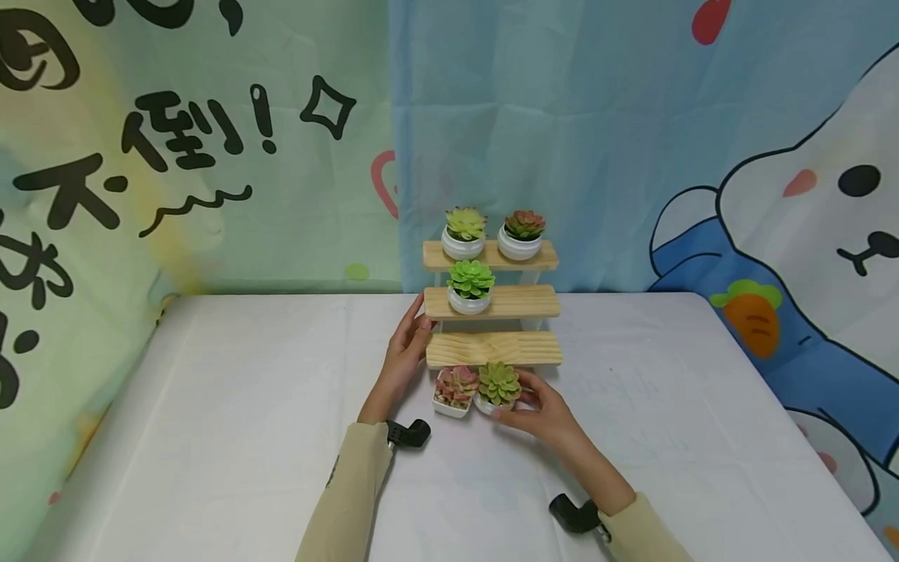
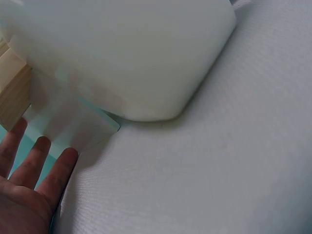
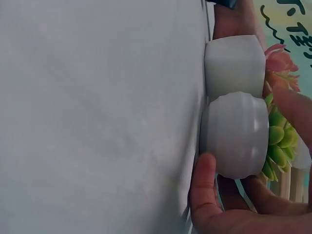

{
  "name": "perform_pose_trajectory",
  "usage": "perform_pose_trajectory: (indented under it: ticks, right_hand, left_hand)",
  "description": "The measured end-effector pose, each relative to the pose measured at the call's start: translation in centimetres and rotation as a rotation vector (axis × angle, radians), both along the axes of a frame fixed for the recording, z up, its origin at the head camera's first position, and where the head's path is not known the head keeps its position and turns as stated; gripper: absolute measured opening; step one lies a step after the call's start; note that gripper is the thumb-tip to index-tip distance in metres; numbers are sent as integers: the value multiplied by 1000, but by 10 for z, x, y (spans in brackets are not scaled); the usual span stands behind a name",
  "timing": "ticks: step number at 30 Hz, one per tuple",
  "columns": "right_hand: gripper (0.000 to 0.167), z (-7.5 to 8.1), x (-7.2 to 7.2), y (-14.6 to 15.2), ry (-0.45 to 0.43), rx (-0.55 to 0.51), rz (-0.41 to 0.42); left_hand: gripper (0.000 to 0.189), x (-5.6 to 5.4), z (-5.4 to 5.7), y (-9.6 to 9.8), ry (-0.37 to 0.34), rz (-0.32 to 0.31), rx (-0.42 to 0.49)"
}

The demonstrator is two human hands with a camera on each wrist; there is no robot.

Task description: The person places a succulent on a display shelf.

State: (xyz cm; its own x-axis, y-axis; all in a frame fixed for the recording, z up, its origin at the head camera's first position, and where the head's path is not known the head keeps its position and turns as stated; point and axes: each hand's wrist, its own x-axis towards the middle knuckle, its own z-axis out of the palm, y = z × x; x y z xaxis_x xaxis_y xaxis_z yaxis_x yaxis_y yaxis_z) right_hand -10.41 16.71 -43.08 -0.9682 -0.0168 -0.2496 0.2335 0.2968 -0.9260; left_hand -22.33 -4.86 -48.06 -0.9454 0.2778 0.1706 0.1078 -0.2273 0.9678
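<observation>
A three-step wooden display stand [image 1: 495, 349] with clear side panels stands on the table. My left hand [image 1: 406, 343] is at its left side; in the left wrist view straight, spread fingers [image 2: 58, 175] lie against the translucent panel [image 2: 73, 122]. In front of the bottom step, my right hand [image 1: 537, 406] holds a green succulent [image 1: 499, 382] in a round white pot [image 3: 236, 134], thumb and fingers around the pot. Just left of it, close against the pot, stands a pink succulent [image 1: 456, 382] in an angular white pot [image 3: 234, 66].
The top step carries a yellow-green succulent [image 1: 466, 223] and a reddish succulent [image 1: 524, 225], both in white pots. A bright green succulent [image 1: 471, 279] sits on the left of the middle step. White cloth covers the table [image 1: 246, 437]; a printed curtain [image 1: 597, 140] hangs behind.
</observation>
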Motion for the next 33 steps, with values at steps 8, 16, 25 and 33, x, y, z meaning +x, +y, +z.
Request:
perform_pose_trajectory:
  ticks: [8, 16, 25, 33]
  right_hand:
    - [71, -5, -7, 1, 4, 46, 33]
    - [70, -7, -12, -4, 4, 48, 20]
    - [72, -6, -5, 1, 14, 2, 7]
    - [72, -1, 0, 6, 9, -37, -28]
  left_hand:
    - [53, 1, 1, 0, -5, -1, -15]
    - [54, 1, 2, -1, 4, -6, -4]
    - [54, 3, -1, 0, -1, -5, 5]
    - [53, 2, 0, 0, 0, -9, 12]
